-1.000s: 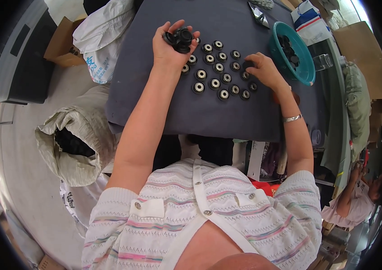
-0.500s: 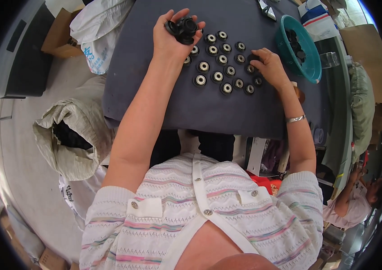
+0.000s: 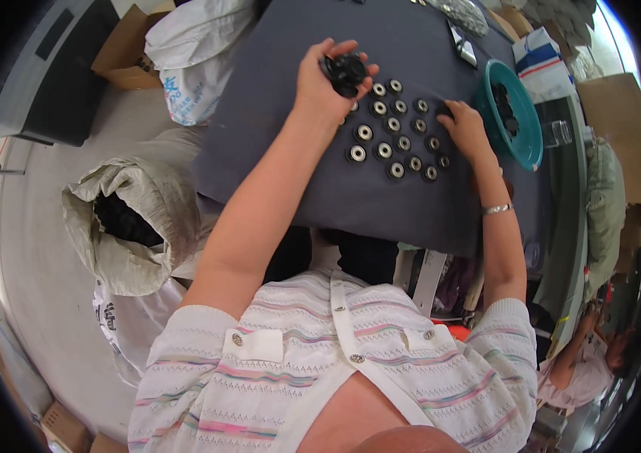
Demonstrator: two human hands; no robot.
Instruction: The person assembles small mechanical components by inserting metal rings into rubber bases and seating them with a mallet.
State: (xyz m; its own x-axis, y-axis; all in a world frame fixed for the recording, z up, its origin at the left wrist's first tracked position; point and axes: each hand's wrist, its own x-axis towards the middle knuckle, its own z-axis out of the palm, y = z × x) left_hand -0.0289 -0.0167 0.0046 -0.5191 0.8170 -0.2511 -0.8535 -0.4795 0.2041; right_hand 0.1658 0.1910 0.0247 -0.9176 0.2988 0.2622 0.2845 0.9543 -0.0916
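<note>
My left hand (image 3: 319,84) is raised over the table, palm up, its fingers curled round several black plastic wheels (image 3: 345,73). Below and to the right of it, many black wheels with shiny metal bearings (image 3: 357,153) in their centres lie in loose rows on the dark cloth. At the right edge of these rows is my right hand (image 3: 468,127), thumb and forefinger pinching a small dark round piece (image 3: 442,111). The fingers partly hide that piece, so whether it rests on the cloth cannot be made out.
A teal basin (image 3: 538,155) with black parts stands right of my right hand. A clear cup (image 3: 558,134) is beside it. On the floor at left sits an open woven sack (image 3: 86,226) of black pieces, with a white bag (image 3: 192,38) beyond. Another person (image 3: 581,370) is at far right.
The whole view has shifted, with the table now lower and further right. My right hand has moved away from the wheel it was touching, toward the far side. My left hand still holds the wheels.
</note>
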